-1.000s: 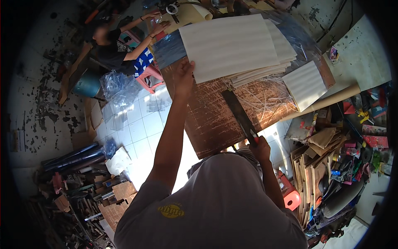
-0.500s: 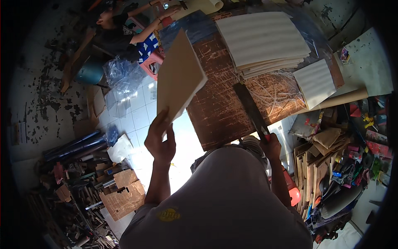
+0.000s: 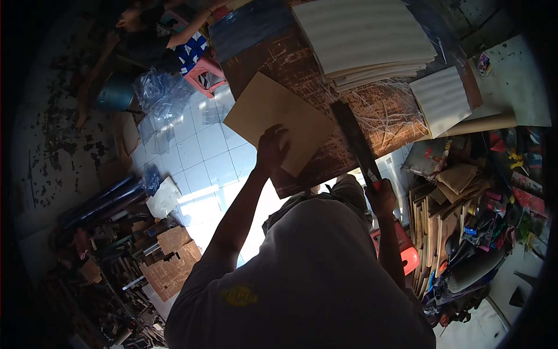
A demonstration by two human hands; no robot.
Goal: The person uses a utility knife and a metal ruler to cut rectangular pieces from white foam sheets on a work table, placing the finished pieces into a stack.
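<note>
So the big change here is the board (image 3: 308, 113): half a second ago it's up in the air on a slant, and now it's down at the near left corner of the bench (image 3: 276, 58), brown face up, middle of the frame. It sits skewed, with its left corner poking out over the floor (image 3: 200, 148). Can't tell if it's dead flat.

The left hand (image 3: 274, 150) has gone from holding it up to resting on top, fingers and thumb loosely spread, not wrapped round an edge as far as I can see. The right hand (image 3: 382, 199) is still closed on the red end of a long dark tool (image 3: 356, 136), whose far end is now just beside the board's right corner.

What that means, I reckon: this piece is properly apart from the stack (image 3: 366, 41) at the upper right, which stays put, as do the pale strips (image 3: 386, 113) below it.
</note>
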